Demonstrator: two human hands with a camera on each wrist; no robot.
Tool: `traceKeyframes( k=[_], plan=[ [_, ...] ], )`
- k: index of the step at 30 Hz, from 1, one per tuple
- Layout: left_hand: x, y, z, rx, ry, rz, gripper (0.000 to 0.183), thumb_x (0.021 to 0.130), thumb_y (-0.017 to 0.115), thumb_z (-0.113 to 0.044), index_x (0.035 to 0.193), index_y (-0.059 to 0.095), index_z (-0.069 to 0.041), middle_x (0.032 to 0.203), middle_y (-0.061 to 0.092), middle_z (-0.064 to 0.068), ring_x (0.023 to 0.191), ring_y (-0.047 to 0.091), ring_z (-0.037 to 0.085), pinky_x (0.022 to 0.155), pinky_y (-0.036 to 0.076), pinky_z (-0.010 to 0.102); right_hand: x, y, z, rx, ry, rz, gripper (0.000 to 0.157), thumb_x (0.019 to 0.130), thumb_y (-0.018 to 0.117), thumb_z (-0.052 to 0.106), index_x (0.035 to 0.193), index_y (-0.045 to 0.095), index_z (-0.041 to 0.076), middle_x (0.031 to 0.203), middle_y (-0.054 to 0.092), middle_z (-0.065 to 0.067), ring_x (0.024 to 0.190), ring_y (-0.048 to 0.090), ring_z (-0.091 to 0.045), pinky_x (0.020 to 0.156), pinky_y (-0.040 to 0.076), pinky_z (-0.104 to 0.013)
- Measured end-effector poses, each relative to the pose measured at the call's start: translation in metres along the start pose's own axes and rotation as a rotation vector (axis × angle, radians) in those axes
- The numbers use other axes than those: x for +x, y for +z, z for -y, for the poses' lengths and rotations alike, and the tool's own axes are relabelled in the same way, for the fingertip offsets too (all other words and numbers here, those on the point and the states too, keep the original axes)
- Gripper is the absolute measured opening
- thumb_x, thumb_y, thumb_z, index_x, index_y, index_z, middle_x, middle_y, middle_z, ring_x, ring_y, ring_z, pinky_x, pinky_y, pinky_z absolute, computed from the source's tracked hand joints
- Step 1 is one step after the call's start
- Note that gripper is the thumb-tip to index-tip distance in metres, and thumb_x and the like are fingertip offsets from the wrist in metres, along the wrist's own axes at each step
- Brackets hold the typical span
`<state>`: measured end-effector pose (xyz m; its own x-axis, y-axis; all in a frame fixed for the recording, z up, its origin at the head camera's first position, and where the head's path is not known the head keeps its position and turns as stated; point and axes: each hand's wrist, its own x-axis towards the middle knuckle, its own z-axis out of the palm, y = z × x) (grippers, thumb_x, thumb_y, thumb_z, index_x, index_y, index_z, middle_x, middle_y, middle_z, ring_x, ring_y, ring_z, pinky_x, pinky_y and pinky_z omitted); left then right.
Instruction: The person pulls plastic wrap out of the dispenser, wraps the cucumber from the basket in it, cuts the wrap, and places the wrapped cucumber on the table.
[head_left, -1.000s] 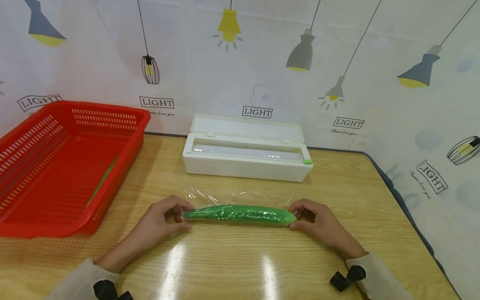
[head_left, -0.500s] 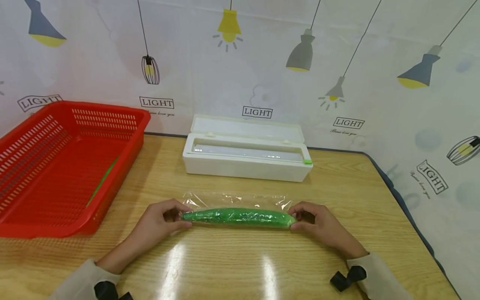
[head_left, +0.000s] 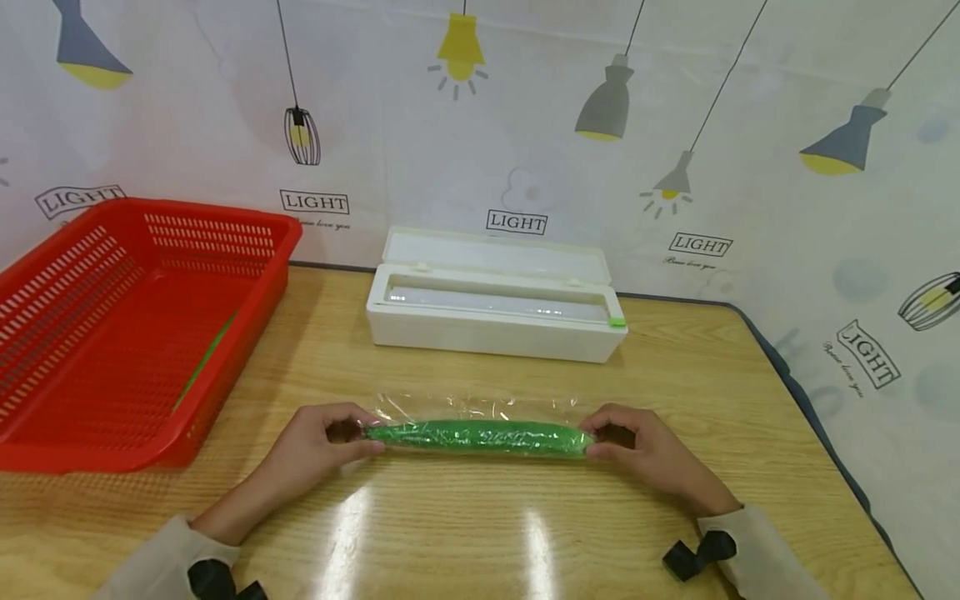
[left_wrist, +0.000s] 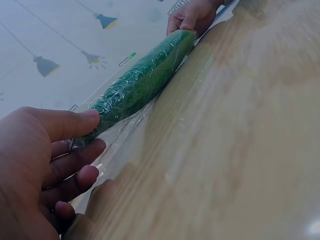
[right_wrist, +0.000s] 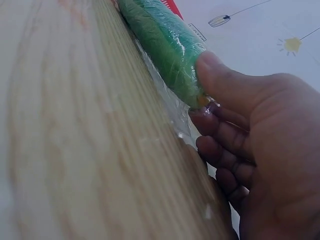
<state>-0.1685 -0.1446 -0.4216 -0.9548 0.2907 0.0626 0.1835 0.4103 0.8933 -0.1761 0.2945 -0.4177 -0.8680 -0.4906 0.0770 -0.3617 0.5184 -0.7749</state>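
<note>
A long green cucumber [head_left: 480, 437], wrapped in clear plastic film, lies crosswise near the middle of the table. My left hand [head_left: 318, 437] pinches its narrow left end between thumb and fingers; in the left wrist view the thumb lies along the wrapped tip. At the other end my right hand [head_left: 648, 450] grips the paler tip, where film bunches between thumb and fingers in the right wrist view. A loose strip of cling film [head_left: 480, 407] spreads out on the far side of the cucumber.
Behind the cucumber stands a white cling film dispenser [head_left: 495, 332], its lid raised and a roll inside. A red plastic basket [head_left: 172, 417] at the left holds a thin green strip. The patterned wall sheet [head_left: 450, 150] rises behind the table [head_left: 450, 533].
The cucumber has rolled slightly toward me, both hands staying at its ends. The loose film beyond it has shifted nearer too. The head view has tilted very slightly.
</note>
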Motion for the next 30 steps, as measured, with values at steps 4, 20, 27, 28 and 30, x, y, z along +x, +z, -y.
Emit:
traceKeyframes(
  k=[4,20,27,28,30],
  plan=[
    [-0.0009,-0.0001,-0.0003,-0.004,0.009,0.017,0.020,0.076,0.082,-0.026,0.091,0.073,-0.017,0.073,0.063,-0.001,0.067,0.055,0.015,0.056,0.044,0.025,-0.0003,-0.0010,-0.0002,0.007,-0.024,0.009,0.021,0.088,0.070,0.021,0.109,0.067,0.021,0.107,0.065,0.006,0.098,0.059,-0.014,0.087,0.046,-0.028],
    [0.0001,-0.0019,0.0017,-0.006,0.004,0.033,0.021,0.077,0.081,-0.030,0.093,0.072,-0.020,0.076,0.064,-0.002,0.068,0.057,0.017,0.056,0.045,0.026,0.0002,0.0003,-0.0035,0.062,-0.050,0.017,0.039,0.078,0.080,0.021,0.113,0.062,0.021,0.109,0.062,0.002,0.096,0.055,-0.016,0.085,0.045,-0.024],
    [0.0007,-0.0022,0.0036,-0.016,0.074,0.034,0.017,0.078,0.080,-0.030,0.091,0.073,-0.023,0.082,0.063,-0.001,0.074,0.056,0.018,0.062,0.046,0.027,-0.0013,0.0005,0.0002,-0.004,0.008,-0.021,0.033,0.077,0.081,0.030,0.105,0.066,0.026,0.105,0.065,0.008,0.102,0.058,-0.015,0.093,0.040,-0.022],
    [0.0008,-0.0022,0.0036,-0.016,0.076,0.034,0.016,0.078,0.080,-0.030,0.091,0.072,-0.022,0.081,0.063,-0.001,0.073,0.055,0.018,0.062,0.046,0.027,-0.0015,0.0003,0.0004,-0.006,0.017,-0.022,0.032,0.076,0.081,0.031,0.105,0.066,0.027,0.105,0.065,0.009,0.102,0.058,-0.015,0.093,0.040,-0.022],
    [0.0009,-0.0021,0.0034,-0.011,0.069,0.036,0.017,0.079,0.079,-0.032,0.091,0.072,-0.022,0.080,0.062,-0.001,0.072,0.055,0.017,0.061,0.046,0.027,-0.0016,-0.0001,0.0002,-0.010,0.017,-0.020,0.030,0.077,0.080,0.030,0.104,0.067,0.026,0.105,0.066,0.009,0.101,0.059,-0.015,0.093,0.040,-0.023]
  ],
)
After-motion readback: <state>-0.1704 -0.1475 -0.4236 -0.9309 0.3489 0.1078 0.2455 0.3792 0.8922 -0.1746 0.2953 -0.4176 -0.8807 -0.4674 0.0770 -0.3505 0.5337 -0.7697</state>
